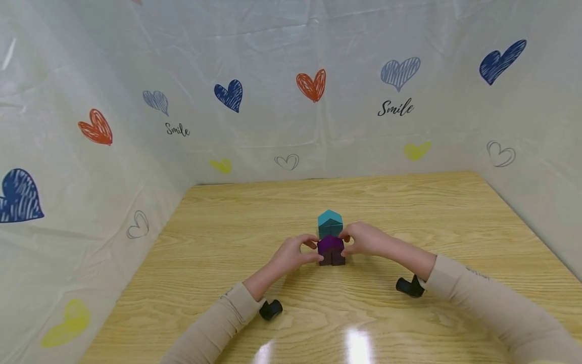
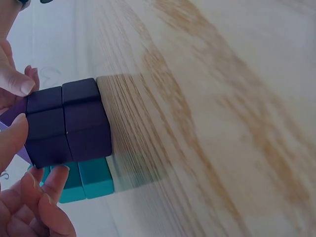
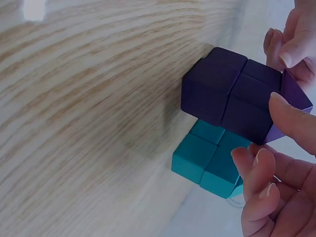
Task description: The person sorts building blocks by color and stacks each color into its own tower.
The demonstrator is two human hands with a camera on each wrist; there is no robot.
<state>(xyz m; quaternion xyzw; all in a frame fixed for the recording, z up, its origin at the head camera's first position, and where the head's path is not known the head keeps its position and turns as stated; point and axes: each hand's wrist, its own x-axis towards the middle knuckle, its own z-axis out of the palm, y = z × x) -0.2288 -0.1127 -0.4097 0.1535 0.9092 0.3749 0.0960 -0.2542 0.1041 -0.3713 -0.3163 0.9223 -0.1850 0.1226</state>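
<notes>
A dark purple stack of cubes point(image 1: 332, 256) with a pointed, roof-like top stands upright on the table. From the left side, my left hand point(image 1: 295, 253) pinches its upper part, thumb on the near face and fingertips at the far edge. The right hand point(image 1: 366, 239) holds the opposite side in the same way, its thumb point(image 3: 291, 118) against the upper cube. Right behind stands a similar teal stack point(image 1: 330, 225), also with a pointed top and partly hidden by the purple one. Both wrist views show seams between the purple cubes point(image 2: 69, 123).
The wooden table point(image 1: 227, 212) reaches back to a white sheet point(image 1: 268, 131) printed with hearts and "Smile", which also hangs at both sides. A black wrist camera point(image 1: 271, 310) sits under the left cuff, another black camera point(image 1: 410, 287) under the right.
</notes>
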